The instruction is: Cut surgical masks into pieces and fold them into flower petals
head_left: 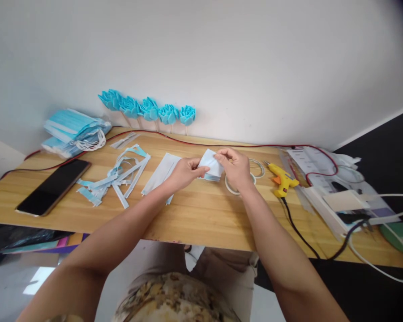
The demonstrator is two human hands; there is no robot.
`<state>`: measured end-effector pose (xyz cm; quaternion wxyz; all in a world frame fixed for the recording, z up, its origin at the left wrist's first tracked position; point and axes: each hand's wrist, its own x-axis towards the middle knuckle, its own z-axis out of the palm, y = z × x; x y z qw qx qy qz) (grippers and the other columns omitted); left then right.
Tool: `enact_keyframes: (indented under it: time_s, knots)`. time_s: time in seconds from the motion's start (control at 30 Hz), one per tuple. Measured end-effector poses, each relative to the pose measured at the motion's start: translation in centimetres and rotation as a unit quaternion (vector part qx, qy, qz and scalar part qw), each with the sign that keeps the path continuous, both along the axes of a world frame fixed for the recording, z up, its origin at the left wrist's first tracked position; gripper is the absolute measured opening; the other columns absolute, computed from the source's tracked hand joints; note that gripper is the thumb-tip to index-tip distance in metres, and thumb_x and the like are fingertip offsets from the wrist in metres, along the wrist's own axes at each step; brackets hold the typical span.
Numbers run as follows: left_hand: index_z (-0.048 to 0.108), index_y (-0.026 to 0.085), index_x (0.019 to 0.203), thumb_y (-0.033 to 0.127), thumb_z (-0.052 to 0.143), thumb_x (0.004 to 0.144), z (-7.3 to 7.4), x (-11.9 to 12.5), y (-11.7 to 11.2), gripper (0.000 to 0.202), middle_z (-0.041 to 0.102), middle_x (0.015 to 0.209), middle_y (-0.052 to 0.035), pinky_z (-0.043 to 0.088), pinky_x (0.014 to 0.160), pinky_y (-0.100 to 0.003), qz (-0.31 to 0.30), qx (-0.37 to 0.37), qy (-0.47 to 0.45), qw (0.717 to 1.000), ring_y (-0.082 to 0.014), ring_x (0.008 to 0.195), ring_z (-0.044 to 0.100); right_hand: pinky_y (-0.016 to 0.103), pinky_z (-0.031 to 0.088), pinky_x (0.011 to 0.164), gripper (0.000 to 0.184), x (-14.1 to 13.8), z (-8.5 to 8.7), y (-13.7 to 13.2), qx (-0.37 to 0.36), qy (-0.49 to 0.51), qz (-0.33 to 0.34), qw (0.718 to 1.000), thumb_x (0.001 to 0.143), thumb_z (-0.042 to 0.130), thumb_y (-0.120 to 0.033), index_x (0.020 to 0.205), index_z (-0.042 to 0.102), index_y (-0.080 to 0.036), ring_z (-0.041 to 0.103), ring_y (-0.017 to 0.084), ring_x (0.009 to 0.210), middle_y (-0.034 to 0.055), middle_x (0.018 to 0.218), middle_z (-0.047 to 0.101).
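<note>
Where the fingers point(203, 171) of both hands meet, near the centre of the frame, they pinch a small, pale-blue, roughly square piece of thin mask fabric point(209, 162). It lies directly between them: the left hand point(184, 173) grips its left edge, thumb uppermost, and the right hand point(235, 166) its upper right, so neither is nearer. No clear long axis shows; one corner points toward the top of the frame. The piece looks soft, matte and faintly creased, with layered edges point(212, 178) beneath it; whether those are held too, I cannot tell.

Just beside the right hand sits a white ring-shaped roll of tape point(233, 191), partly hidden. Left of centre, pale rectangular fabric panels point(161, 172) lie slanted, partly under the left forearm, on the light wooden desk point(201, 219). Farther out are tangled blue-and-white fabric offcuts point(121, 181) at left, a yellow plastic glue gun point(282, 180) at right and five bright-blue fabric flowers point(149, 109) at upper left.
</note>
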<state>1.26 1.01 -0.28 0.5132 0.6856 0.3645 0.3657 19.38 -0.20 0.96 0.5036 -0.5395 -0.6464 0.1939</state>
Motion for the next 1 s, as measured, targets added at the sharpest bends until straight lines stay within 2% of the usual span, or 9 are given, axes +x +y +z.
enact_keyframes:
  time_s: [0.27, 0.67, 1.0]
  knots:
    - [0.049, 0.016, 0.057, 0.044, 0.061, 0.075, 0.18, -0.17, -0.02, 0.035, 0.045, 0.055, 0.0030, 0.026, 0.053, -0.023, -0.015, 0.022, 0.012, 1.000, -0.0087, 0.054, 0.037, 0.024, 0.038, 0.059, 0.018, 0.19, -0.18, 0.07, -0.009, -0.003, 0.016, 1.000, 0.082, 0.062, -0.033, 0.072, 0.066, -0.018, 0.053, 0.013, 0.062, -0.0018, 0.066, 0.063]
    - [0.059, 0.015, 0.056, 0.047, 0.062, 0.076, -0.36, -0.37, 0.17, 0.038, 0.047, 0.054, 0.0018, 0.027, 0.052, -0.024, 0.007, 0.012, 0.040, 0.999, -0.0097, 0.054, 0.038, 0.024, 0.038, 0.058, 0.019, 0.23, 0.25, -0.21, -0.020, 0.001, 0.006, 1.000, 0.079, 0.067, -0.035, 0.070, 0.069, -0.018, 0.054, 0.013, 0.061, -0.0012, 0.065, 0.065]
    - [0.061, 0.016, 0.056, 0.048, 0.055, 0.081, 0.24, -0.46, -0.03, 0.041, 0.059, 0.059, -0.0029, 0.041, 0.063, -0.025, -0.008, -0.019, 0.022, 1.000, -0.0128, 0.060, 0.050, 0.025, 0.041, 0.062, 0.020, 0.00, 0.25, -0.36, -0.014, 0.009, 0.009, 1.000, 0.081, 0.065, -0.035, 0.072, 0.068, -0.018, 0.056, 0.014, 0.065, -0.0001, 0.069, 0.067]
